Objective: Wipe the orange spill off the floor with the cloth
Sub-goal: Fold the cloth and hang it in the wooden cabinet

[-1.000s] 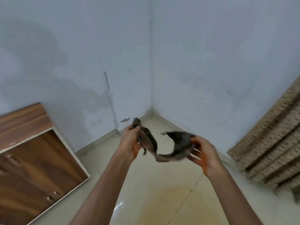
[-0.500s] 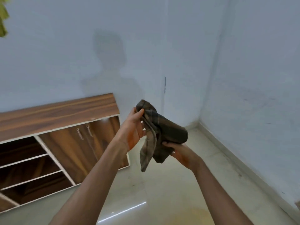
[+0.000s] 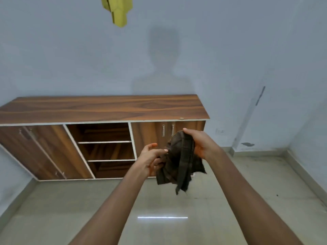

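A dark brown checked cloth hangs bunched in the air between my two hands, in front of the cabinet. My right hand grips its top, with the fingers curled over the upper fold. My left hand pinches the cloth's left side lower down. The loose ends of the cloth dangle toward the floor. No orange spill shows on the floor in this view.
A low wooden cabinet with open middle shelves stands against the wall ahead. Pale glossy floor tiles stretch below my arms. A yellow garment hangs at the top. The room corner lies at the right.
The view has swung left from the room corner to face the cabinet. The cloth, first stretched between both hands, is now bunched, with my right hand on top of it.
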